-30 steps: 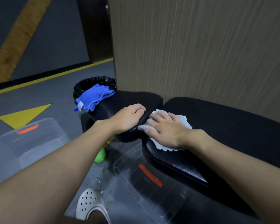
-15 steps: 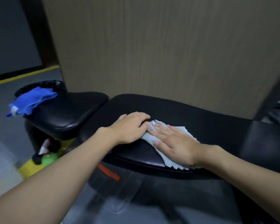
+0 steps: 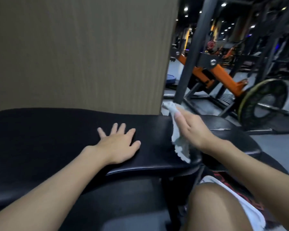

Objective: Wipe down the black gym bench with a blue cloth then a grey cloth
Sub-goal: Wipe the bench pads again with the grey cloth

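One grey cloth [image 3: 178, 142] at bench [image 3: 57, 139] end

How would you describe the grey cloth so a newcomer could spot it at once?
Start at the long black bench pad in front of the wood-grain wall panel and follow it to its right end. There the grey cloth hangs between the pad's end and the right hand. It is the only pale, crumpled, ragged-edged thing against the black upholstery.
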